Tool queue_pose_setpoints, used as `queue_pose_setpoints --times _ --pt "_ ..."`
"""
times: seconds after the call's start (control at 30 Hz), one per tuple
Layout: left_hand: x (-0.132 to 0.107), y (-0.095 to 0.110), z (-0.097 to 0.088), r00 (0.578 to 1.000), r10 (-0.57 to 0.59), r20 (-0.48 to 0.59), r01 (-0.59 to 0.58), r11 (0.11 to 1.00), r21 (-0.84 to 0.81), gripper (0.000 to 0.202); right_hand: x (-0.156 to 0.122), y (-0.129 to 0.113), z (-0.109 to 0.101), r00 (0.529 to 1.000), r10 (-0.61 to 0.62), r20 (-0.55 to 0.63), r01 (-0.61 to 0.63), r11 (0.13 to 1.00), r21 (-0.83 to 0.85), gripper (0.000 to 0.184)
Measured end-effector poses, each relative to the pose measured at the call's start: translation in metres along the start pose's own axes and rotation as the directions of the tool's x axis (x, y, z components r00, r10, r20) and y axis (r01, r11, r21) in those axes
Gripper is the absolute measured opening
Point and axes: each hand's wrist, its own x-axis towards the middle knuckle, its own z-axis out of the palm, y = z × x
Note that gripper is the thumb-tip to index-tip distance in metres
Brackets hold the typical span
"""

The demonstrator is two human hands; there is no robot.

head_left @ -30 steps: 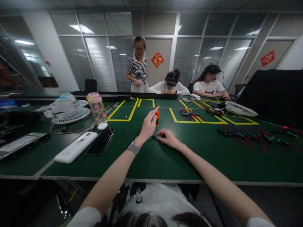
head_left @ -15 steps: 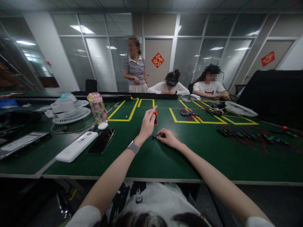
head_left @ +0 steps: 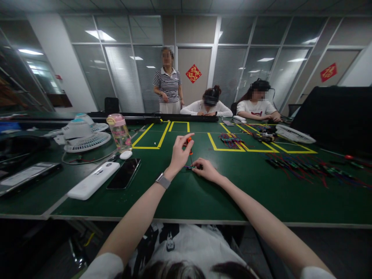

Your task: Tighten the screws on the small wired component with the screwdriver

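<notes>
Orange-Handled Screwdriver (head_left: 189,140) Stood Over a Small Wired Board (head_left: 190,168)

The small wired board lay flat on a green table (head_left: 203,203), straight ahead of the wearer and well back from the near edge. Thin wires stuck out at its left end. The screwdriver stood on it at a slight lean, handle up, its thin shaft running down to the board; the exact spot under the tip was too small to make out.

Good work at this point, as a judgement, called for a shaft brought square to the board, light steady downward pressure, turns made with the fingers rather than the wrist, and a board kept from twisting.

The left hand (head_left: 180,152) was raised around the handle, fingers loosely curved, thumb and forefinger apart with orange showing between them. Whether the hidden fingers pressed on the handle could not be told. The right hand (head_left: 207,169) rested low on the table, thumb and fingertips drawn together on the board's right end, seeming to pin it just beside the shaft.

Off to the right lay a row of boards with red and blue wires (head_left: 308,167).
</notes>
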Motion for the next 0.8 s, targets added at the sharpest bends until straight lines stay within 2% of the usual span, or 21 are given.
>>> queue_pose_setpoints --times 0.23,0.43,0.57,0.73,0.8 --pt "0.002 -0.003 0.002 0.993 -0.088 0.081 0.101 0.981 -0.166 0.041 0.0 0.001 0.001 1.0 -0.002 -0.003 0.002 1.0 0.006 0.013" --pt "0.002 -0.008 0.004 0.995 -0.077 0.061 0.087 0.981 -0.175 0.039 0.0 0.001 0.001 1.0 0.002 0.002 -0.002 1.0 -0.008 0.013" --pt "0.003 -0.01 0.003 0.998 -0.051 0.036 0.055 0.99 -0.132 0.036 0.0 0.0 0.0 1.0 0.005 0.002 -0.005 1.0 -0.008 0.013" --pt "0.003 -0.003 0.0 0.999 0.002 -0.043 0.0 0.999 0.043 0.026 -0.001 -0.002 -0.001 1.0 0.006 0.005 -0.006 1.0 -0.008 0.013" --pt "0.002 0.001 -0.001 0.999 -0.003 -0.039 0.004 0.999 0.038 0.025 -0.001 -0.003 -0.002 1.0 0.006 0.006 -0.006 1.0 -0.005 0.013"
